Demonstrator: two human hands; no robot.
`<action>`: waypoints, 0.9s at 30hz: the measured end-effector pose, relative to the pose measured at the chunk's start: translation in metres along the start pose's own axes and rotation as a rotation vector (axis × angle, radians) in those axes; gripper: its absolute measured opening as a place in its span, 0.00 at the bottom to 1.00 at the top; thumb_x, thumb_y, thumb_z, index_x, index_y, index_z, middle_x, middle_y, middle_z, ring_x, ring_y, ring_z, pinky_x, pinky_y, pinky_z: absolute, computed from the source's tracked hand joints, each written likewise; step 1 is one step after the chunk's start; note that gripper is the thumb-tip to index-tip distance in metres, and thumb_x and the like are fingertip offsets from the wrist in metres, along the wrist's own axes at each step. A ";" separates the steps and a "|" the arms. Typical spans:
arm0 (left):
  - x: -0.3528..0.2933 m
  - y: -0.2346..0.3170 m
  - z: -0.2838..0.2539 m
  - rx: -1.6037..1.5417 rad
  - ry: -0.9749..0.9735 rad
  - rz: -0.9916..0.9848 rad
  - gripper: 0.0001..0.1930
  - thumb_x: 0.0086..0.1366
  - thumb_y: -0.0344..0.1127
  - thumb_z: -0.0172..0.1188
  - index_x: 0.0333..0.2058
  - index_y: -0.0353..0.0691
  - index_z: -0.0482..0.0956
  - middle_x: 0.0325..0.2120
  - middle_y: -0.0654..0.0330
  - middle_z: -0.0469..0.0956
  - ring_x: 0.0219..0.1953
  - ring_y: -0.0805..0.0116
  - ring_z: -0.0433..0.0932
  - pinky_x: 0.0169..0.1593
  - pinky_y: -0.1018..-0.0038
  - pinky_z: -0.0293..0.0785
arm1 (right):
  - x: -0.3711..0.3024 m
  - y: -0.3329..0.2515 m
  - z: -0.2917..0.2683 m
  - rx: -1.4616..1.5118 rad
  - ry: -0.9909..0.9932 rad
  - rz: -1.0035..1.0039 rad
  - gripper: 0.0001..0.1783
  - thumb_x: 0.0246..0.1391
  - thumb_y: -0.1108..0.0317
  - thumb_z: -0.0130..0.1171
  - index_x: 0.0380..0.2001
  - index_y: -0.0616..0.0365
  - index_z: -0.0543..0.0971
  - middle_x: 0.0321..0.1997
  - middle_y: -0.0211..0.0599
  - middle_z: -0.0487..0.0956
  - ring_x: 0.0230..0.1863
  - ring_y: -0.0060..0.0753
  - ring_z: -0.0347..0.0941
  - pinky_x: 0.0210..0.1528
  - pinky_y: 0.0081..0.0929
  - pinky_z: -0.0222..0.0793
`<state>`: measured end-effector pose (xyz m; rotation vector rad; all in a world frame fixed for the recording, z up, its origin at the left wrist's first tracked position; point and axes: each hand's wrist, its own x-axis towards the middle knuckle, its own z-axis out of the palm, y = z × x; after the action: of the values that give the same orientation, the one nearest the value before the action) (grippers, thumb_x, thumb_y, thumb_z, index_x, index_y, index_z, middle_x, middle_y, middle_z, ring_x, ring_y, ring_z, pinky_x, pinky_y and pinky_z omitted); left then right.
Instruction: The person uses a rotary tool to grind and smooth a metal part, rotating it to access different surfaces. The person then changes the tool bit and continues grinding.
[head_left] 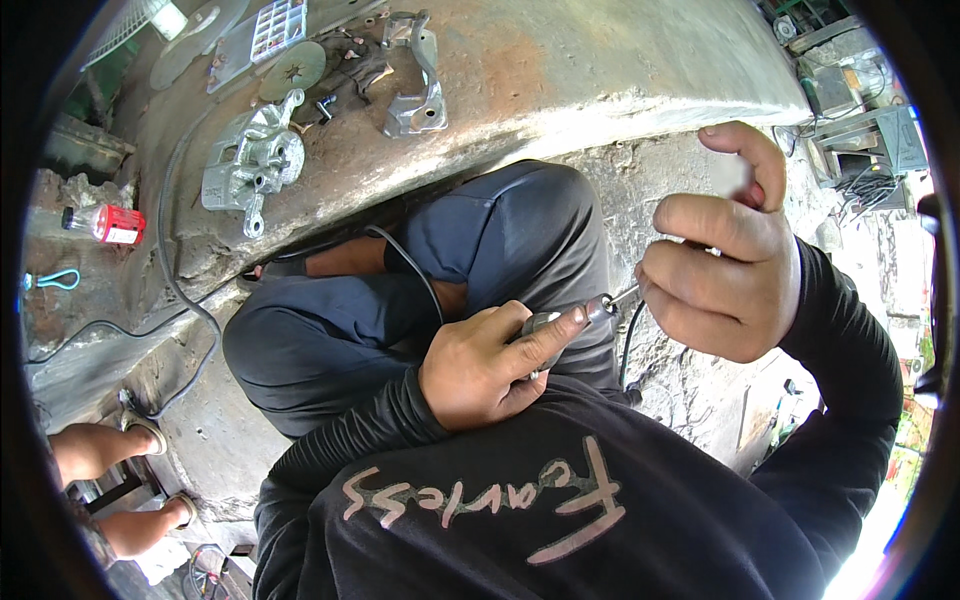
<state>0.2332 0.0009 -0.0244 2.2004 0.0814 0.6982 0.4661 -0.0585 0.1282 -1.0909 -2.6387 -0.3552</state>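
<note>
My left hand [487, 366] is closed around a small rounded grey metal part [541, 322] in front of my lap. A dark, hollow end of it [601, 309] shows beyond my fingertips. My right hand [722, 262] is off to the right, its lower fingers curled and its forefinger bent upward. From those curled fingers a thin metal rod [626, 293] runs toward the hollow end of the part. The palm and most of the rod are hidden, so its kind cannot be made out.
On the concrete ledge lie a silver brake caliper [257, 160], a caliper bracket [418, 85], a small bolt [323, 108], a round disc [293, 72] and a compartment box [278, 30]. A red-labelled bottle [118, 224] and a black cable [168, 265] are left. Another person's feet [150, 438] show lower left.
</note>
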 end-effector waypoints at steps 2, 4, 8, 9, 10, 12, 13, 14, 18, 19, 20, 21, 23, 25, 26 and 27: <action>0.000 -0.001 -0.001 -0.009 -0.009 0.001 0.43 0.53 0.25 0.66 0.68 0.46 0.60 0.30 0.55 0.74 0.22 0.62 0.74 0.25 0.69 0.75 | -0.001 0.003 0.002 0.008 0.016 -0.004 0.09 0.30 0.69 0.66 0.18 0.49 0.75 0.28 0.23 0.74 0.37 0.31 0.73 0.59 0.72 0.55; 0.000 -0.002 -0.002 -0.014 -0.017 -0.009 0.43 0.53 0.25 0.66 0.68 0.46 0.60 0.30 0.56 0.74 0.22 0.62 0.74 0.24 0.69 0.74 | 0.001 0.007 0.004 -0.029 0.048 -0.038 0.10 0.29 0.69 0.66 0.18 0.47 0.74 0.27 0.22 0.73 0.37 0.30 0.73 0.60 0.74 0.54; 0.001 -0.002 -0.004 -0.002 -0.017 -0.001 0.42 0.54 0.26 0.65 0.68 0.45 0.60 0.29 0.55 0.73 0.22 0.62 0.74 0.24 0.68 0.74 | 0.012 0.010 0.000 -0.111 -0.010 -0.083 0.11 0.28 0.70 0.66 0.18 0.44 0.74 0.25 0.22 0.71 0.35 0.28 0.73 0.58 0.73 0.57; 0.002 -0.002 -0.004 0.006 -0.002 0.005 0.42 0.54 0.26 0.66 0.68 0.45 0.60 0.29 0.55 0.73 0.22 0.61 0.74 0.24 0.68 0.74 | 0.014 0.009 -0.005 -0.134 -0.040 -0.087 0.10 0.28 0.69 0.65 0.19 0.46 0.74 0.24 0.22 0.71 0.34 0.28 0.72 0.54 0.66 0.60; 0.002 -0.001 -0.004 0.014 0.013 0.011 0.42 0.54 0.26 0.66 0.68 0.44 0.60 0.29 0.55 0.73 0.22 0.61 0.74 0.24 0.68 0.74 | 0.016 0.008 -0.011 -0.110 -0.138 -0.077 0.09 0.28 0.67 0.64 0.19 0.47 0.75 0.24 0.23 0.70 0.32 0.28 0.70 0.50 0.58 0.64; 0.002 0.002 -0.003 0.024 0.014 -0.022 0.41 0.52 0.27 0.66 0.67 0.48 0.63 0.28 0.57 0.71 0.24 0.62 0.74 0.25 0.69 0.75 | 0.020 0.005 -0.020 -0.095 -0.324 -0.061 0.09 0.29 0.65 0.62 0.20 0.51 0.75 0.23 0.24 0.69 0.29 0.28 0.68 0.43 0.44 0.67; 0.002 0.004 -0.003 0.026 0.001 -0.058 0.42 0.50 0.28 0.67 0.66 0.51 0.65 0.27 0.59 0.69 0.25 0.63 0.74 0.27 0.69 0.76 | 0.022 0.004 -0.021 -0.092 -0.391 -0.052 0.09 0.29 0.64 0.60 0.20 0.53 0.75 0.22 0.25 0.68 0.28 0.28 0.67 0.40 0.39 0.65; 0.003 0.005 -0.003 0.029 -0.012 -0.094 0.42 0.48 0.30 0.68 0.65 0.54 0.68 0.26 0.61 0.67 0.27 0.64 0.74 0.28 0.69 0.77 | 0.023 0.002 -0.022 -0.106 -0.422 -0.046 0.10 0.29 0.64 0.59 0.20 0.55 0.75 0.22 0.25 0.67 0.27 0.28 0.66 0.38 0.35 0.64; 0.005 0.007 0.000 0.054 0.009 -0.085 0.42 0.48 0.30 0.67 0.65 0.56 0.67 0.26 0.61 0.67 0.26 0.64 0.73 0.28 0.70 0.77 | 0.027 -0.003 -0.021 -0.095 -0.468 0.050 0.09 0.32 0.64 0.58 0.19 0.56 0.75 0.20 0.25 0.66 0.27 0.28 0.67 0.40 0.34 0.64; 0.005 0.008 0.001 0.064 0.009 -0.083 0.42 0.49 0.30 0.67 0.65 0.57 0.67 0.26 0.61 0.67 0.26 0.65 0.73 0.27 0.70 0.77 | 0.027 -0.002 -0.020 -0.096 -0.485 0.057 0.08 0.33 0.64 0.58 0.19 0.56 0.75 0.20 0.25 0.66 0.27 0.28 0.67 0.42 0.36 0.63; 0.004 0.008 0.001 0.076 0.010 -0.081 0.42 0.49 0.30 0.67 0.66 0.57 0.67 0.26 0.61 0.67 0.25 0.65 0.73 0.27 0.70 0.77 | 0.027 -0.001 -0.019 -0.105 -0.492 0.058 0.08 0.33 0.64 0.58 0.19 0.56 0.75 0.20 0.25 0.66 0.28 0.28 0.67 0.44 0.38 0.63; 0.004 0.008 0.000 0.077 0.006 -0.086 0.42 0.49 0.30 0.67 0.66 0.57 0.67 0.26 0.61 0.67 0.25 0.65 0.73 0.27 0.70 0.77 | 0.026 0.001 -0.018 -0.067 -0.459 0.064 0.08 0.34 0.64 0.58 0.19 0.56 0.75 0.20 0.25 0.66 0.28 0.27 0.67 0.45 0.41 0.63; 0.003 0.008 -0.001 0.078 -0.003 -0.094 0.42 0.49 0.30 0.67 0.66 0.57 0.67 0.26 0.61 0.67 0.25 0.65 0.73 0.27 0.70 0.76 | 0.026 0.005 -0.015 -0.008 -0.369 0.068 0.07 0.34 0.65 0.59 0.20 0.55 0.75 0.20 0.24 0.66 0.27 0.27 0.67 0.49 0.47 0.61; 0.003 0.007 -0.001 0.073 0.007 -0.093 0.42 0.49 0.30 0.67 0.66 0.57 0.66 0.26 0.61 0.67 0.25 0.65 0.73 0.26 0.70 0.76 | 0.024 0.004 -0.014 -0.023 -0.336 0.065 0.07 0.33 0.65 0.59 0.19 0.55 0.76 0.20 0.24 0.67 0.28 0.27 0.68 0.49 0.51 0.60; 0.003 0.007 -0.001 0.063 0.016 -0.091 0.42 0.49 0.30 0.67 0.66 0.57 0.66 0.26 0.61 0.67 0.25 0.65 0.73 0.26 0.71 0.76 | 0.023 0.003 -0.015 -0.036 -0.312 0.054 0.07 0.32 0.65 0.60 0.19 0.54 0.76 0.21 0.24 0.68 0.29 0.28 0.68 0.49 0.52 0.60; 0.003 0.007 -0.001 0.066 0.015 -0.090 0.42 0.49 0.30 0.67 0.66 0.57 0.66 0.26 0.61 0.67 0.25 0.65 0.72 0.26 0.71 0.76 | 0.022 0.002 -0.015 -0.042 -0.323 0.059 0.07 0.32 0.65 0.60 0.19 0.54 0.76 0.21 0.24 0.69 0.29 0.28 0.69 0.49 0.53 0.60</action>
<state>0.2340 -0.0022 -0.0181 2.2398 0.2129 0.6696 0.4543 -0.0474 0.1497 -1.3358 -2.8790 -0.2396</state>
